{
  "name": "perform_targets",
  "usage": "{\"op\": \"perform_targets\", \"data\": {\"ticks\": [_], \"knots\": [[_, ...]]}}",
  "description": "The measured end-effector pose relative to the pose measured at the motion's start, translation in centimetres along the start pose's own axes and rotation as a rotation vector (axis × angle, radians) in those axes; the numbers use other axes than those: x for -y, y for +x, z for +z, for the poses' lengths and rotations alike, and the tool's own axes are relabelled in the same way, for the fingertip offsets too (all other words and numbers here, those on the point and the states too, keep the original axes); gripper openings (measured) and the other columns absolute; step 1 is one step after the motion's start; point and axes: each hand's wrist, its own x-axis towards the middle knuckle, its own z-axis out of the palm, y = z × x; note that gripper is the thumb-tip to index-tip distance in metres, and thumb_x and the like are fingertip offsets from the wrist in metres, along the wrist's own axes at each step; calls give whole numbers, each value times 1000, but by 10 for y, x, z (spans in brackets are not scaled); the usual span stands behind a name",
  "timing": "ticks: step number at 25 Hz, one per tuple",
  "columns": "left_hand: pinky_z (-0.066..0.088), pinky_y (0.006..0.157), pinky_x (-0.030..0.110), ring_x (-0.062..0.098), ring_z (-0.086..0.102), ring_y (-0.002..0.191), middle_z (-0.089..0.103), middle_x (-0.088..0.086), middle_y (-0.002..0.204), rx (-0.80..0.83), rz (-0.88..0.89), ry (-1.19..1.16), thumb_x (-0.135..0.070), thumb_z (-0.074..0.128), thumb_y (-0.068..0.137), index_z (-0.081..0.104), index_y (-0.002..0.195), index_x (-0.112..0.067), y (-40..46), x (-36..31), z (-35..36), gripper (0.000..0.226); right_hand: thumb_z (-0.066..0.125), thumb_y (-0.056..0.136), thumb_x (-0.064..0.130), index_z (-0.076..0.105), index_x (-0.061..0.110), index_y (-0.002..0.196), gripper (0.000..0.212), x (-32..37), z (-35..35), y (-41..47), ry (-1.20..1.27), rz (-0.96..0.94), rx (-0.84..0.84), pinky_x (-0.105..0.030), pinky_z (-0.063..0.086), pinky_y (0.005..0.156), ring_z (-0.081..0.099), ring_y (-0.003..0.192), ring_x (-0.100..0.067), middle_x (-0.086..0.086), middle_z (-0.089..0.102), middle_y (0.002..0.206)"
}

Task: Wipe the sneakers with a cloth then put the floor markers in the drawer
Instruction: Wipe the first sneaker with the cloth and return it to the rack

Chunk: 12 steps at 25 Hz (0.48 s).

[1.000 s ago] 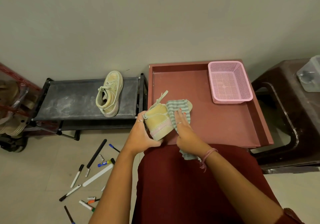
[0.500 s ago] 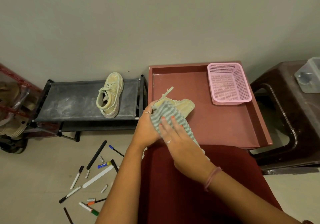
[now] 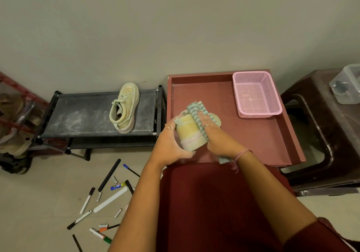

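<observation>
A pink mesh basket (image 3: 256, 94) sits in the far right corner of a red tray-like surface. To the left of that, a low black shoe rack (image 3: 81, 113) stands against the pale wall (image 3: 175, 22), its top shelf dusty. At the far left edge, worn sandals (image 3: 13, 142) are stacked on a red rack. On the right stands a dark brown plastic stool (image 3: 327, 135) with a clear plastic container (image 3: 345, 85) on top. The floor (image 3: 35, 203) is pale tile.

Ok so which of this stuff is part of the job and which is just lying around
In the job: held sneaker, striped cloth, second sneaker, floor markers, red drawer.
Just lying about: pink basket, shoe rack, clear container, brown stool.
</observation>
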Motion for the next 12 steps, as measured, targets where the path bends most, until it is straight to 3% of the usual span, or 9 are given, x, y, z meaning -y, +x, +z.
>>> {"op": "perform_targets", "data": {"ticks": [2,4,6,10,12], "knots": [[42,81,4,-6,53,109,54,-14,124,4,1,-6,-12,90,49,41,135,-30,2,1,-1,100,37,80,-14,-8,15,150,88,11,11,-13,-13,-13,-34,-28,1,118,-12,145,-13,6,-12,157],[39,85,2,-11,51,112,54,-12,127,9,-3,-55,-3,89,52,42,135,-26,4,2,-4,99,38,81,-12,-9,15,150,88,28,30,-33,-166,-143,-96,-26,-4,116,-18,142,-12,8,-16,155],[38,87,2,-13,49,114,54,-13,129,3,-5,-67,-1,88,53,41,136,-25,2,3,-6,98,41,83,-7,-4,13,150,83,25,34,-30,-268,-255,-159,-28,-4,117,-13,145,-16,2,-12,157],[37,87,2,-11,47,113,53,-10,127,-1,1,-29,-7,90,50,43,135,-22,-2,5,-4,99,44,81,-10,-1,15,151,87,-3,12,-1,-12,21,-39,-31,4,120,-3,147,-17,0,-3,159],[41,88,6,-9,50,113,54,-11,126,8,-1,-39,-6,90,50,43,134,-24,0,5,-5,98,43,82,-7,-2,12,151,85,6,27,-15,-48,-15,-75,-33,3,120,-8,146,-16,-1,-6,159]]}}
